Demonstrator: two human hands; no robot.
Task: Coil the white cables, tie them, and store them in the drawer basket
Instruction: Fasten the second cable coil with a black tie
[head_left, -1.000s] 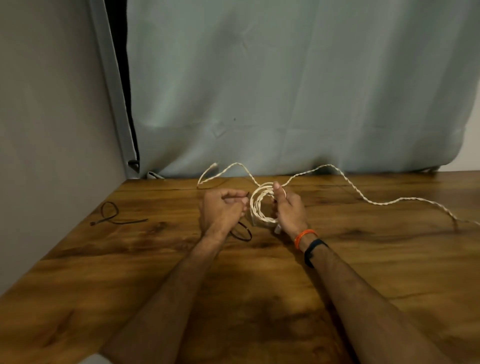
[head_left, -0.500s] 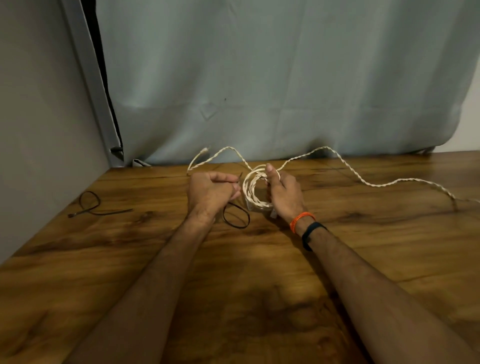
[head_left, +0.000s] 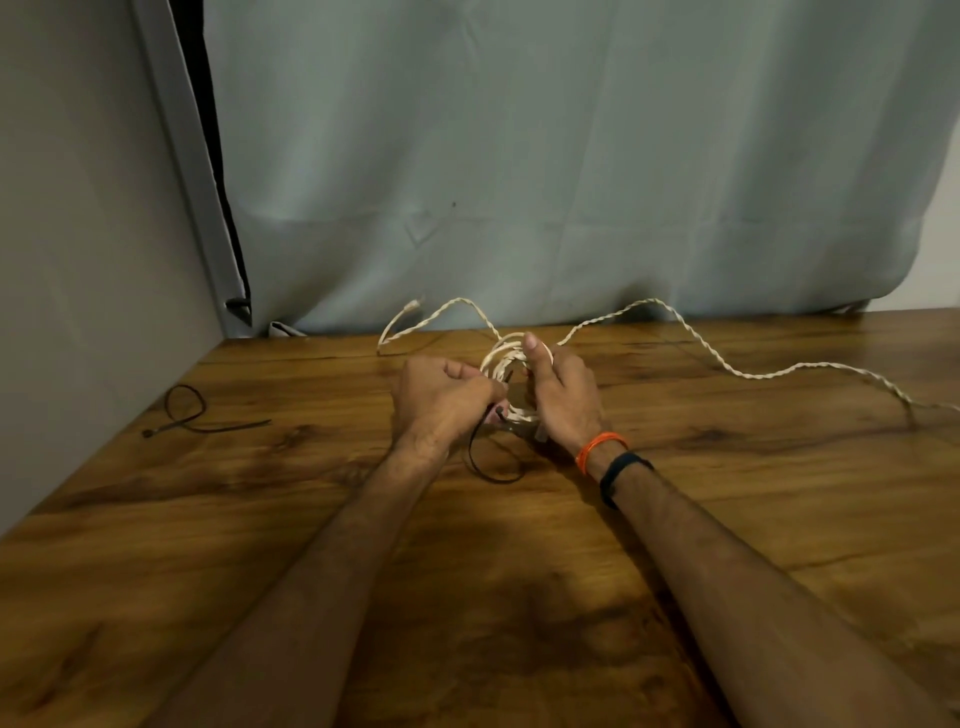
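Now your right hand (head_left: 563, 395) grips the twisted white cable (head_left: 506, 364), coiled into small loops near the tabletop's (head_left: 727, 519) far edge. Your left hand (head_left: 441, 402) pinches a thin black tie (head_left: 491, 462) beside the coil. Two loose tails wander along that edge.

A wooden table (head_left: 727, 519) fills the lower frame. A looped black tie (head_left: 189, 413) is laid at left; a white cable (head_left: 748, 373) trails toward the right edge.

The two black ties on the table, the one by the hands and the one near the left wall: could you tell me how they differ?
The black tie by the hands is pinched by the left hand beside the white cable coil, which the right hand holds; the black tie near the wall lies untouched on the table. The first shows only a loop; the second shows a loop and a straight tail. Both are thin and black.
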